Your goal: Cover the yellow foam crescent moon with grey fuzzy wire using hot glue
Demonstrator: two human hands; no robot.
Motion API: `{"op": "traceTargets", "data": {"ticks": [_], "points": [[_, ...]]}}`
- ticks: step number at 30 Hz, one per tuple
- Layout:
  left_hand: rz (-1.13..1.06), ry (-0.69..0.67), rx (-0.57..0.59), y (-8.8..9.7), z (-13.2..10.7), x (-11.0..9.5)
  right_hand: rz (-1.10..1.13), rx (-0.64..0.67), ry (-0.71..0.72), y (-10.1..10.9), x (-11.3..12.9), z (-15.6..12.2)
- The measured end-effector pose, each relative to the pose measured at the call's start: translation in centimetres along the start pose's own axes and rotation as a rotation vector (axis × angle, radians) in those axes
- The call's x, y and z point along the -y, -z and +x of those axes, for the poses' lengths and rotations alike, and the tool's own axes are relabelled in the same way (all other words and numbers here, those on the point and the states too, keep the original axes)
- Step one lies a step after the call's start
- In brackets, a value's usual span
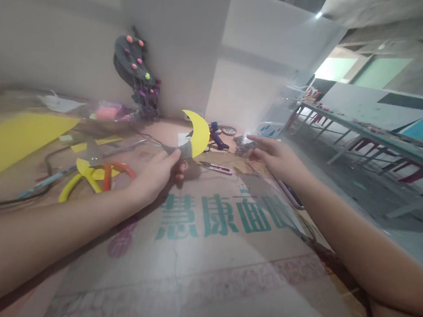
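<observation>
My left hand [159, 173] pinches a grey card piece with a yellow crescent [198, 133] fixed to it, held up above the cardboard-covered table [223, 260]. Stretched forward with its fingers spread, my right hand [276, 156] holds nothing. Its fingertips are close to a small pile of shiny silver bits [243, 144]. A pink-handled cutter [216, 167] lies on the cardboard between my two hands.
Yellow and orange scissors [96, 175] and a yellow sheet [5, 142] lie at the left. A blue glue gun [217, 136] rests at the back. A grey decorated shape with coloured dots [135, 72] leans against the wall. Long tables [369, 132] stand at the right.
</observation>
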State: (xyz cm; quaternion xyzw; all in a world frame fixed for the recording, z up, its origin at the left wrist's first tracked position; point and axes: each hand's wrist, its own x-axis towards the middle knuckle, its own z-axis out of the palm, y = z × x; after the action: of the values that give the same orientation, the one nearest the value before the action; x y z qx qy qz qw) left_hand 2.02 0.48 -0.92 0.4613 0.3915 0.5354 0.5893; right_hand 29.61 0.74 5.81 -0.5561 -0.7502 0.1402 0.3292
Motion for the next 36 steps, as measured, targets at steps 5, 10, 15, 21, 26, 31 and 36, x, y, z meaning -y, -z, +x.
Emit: {"op": "traceTargets", "data": {"ticks": [5,10,15,21,26,31,36], "points": [[-0.052,-0.032,-0.075,-0.1,0.6,0.3,0.166,0.352,0.177,-1.2,1.9,-1.9],[0.007,-0.048,-0.047,0.4,1.0,0.6,0.35,0.757,0.098,-2.7,0.4,-2.1],[-0.008,-0.01,-0.058,0.1,0.8,0.4,0.837,0.969,0.091,-4.2,1.2,-3.2],[-0.004,-0.013,-0.07,0.2,0.9,0.7,0.393,0.651,0.221,-4.5,3.6,-3.8],[0.059,-0.029,-0.043,0.4,1.0,0.7,-0.064,0.487,0.268,-5.3,2.4,-3.0],[0.104,-0.027,-0.047,0.2,0.8,0.4,-0.205,0.483,0.324,-6.6,1.6,-2.8],[0.095,-0.036,-0.037,0.0,0.6,0.3,0.295,0.895,0.492,-6.2,4.7,-4.3]]}}
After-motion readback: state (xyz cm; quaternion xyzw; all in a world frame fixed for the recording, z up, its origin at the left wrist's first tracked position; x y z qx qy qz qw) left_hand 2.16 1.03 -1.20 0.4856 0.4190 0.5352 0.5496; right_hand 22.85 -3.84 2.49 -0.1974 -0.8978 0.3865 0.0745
